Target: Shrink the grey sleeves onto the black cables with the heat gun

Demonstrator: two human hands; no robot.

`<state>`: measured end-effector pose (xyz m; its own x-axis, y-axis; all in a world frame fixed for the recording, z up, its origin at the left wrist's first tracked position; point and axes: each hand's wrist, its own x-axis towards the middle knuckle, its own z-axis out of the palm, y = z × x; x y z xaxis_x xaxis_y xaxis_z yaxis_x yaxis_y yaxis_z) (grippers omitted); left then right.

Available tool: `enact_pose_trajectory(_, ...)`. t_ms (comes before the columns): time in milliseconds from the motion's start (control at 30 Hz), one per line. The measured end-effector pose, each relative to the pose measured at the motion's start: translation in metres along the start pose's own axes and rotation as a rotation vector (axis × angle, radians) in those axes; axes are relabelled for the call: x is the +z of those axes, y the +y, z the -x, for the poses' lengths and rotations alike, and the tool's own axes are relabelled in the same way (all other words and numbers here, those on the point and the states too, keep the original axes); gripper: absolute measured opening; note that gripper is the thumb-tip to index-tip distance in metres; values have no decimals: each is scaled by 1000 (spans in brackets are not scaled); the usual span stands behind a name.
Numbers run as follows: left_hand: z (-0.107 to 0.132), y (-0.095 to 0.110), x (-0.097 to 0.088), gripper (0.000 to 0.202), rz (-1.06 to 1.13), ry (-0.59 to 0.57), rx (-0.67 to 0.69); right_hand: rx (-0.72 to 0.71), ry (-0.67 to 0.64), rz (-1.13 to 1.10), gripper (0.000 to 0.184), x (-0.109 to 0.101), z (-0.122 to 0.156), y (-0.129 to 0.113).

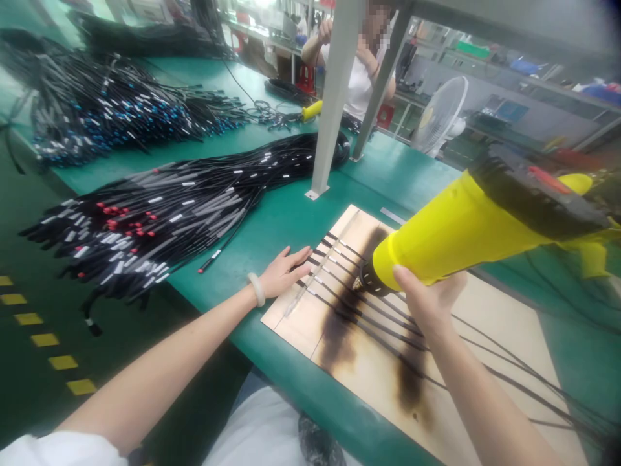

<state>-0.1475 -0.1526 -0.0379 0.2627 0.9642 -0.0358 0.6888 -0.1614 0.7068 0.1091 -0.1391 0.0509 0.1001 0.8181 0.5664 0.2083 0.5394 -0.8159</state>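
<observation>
No readable text, label or number anywhere.

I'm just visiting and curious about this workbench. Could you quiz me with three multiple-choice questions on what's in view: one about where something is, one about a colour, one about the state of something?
1. Where does the left hand rest?
A. On the cable ends at the left edge of the wooden board
B. On the white fan
C. On the floor

2. What colour is the heat gun body?
A. Red
B. Yellow
C. White

3. What state is the board surface in?
A. Spotless
B. Wet
C. Scorched in dark streaks

Answers:
1 A: the fingers lie flat on the black cables laid across the board.
2 B: the right hand grips a bright yellow barrel with a black rear.
3 C: two dark burn marks run down the wood, under and near the nozzle.
</observation>
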Motion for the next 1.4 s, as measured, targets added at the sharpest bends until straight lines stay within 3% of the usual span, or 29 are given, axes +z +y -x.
enact_pose_trajectory(200,0,0,-1,77,-4,-6,-3,45,14,58,34,-6,2,6)
enact_pose_trajectory(533,-1,-1,0,78,-1,-4,4,-78,57,22,35,-14,3,-6)
enact_pose_trajectory(833,0,0,-1,76,-31,-1,-2,-45,46,44,38,-21,8,1)
enact_pose_trajectory(1400,0,1,-1,78,-1,0,-3,9,45,23,37,-6,1,5)
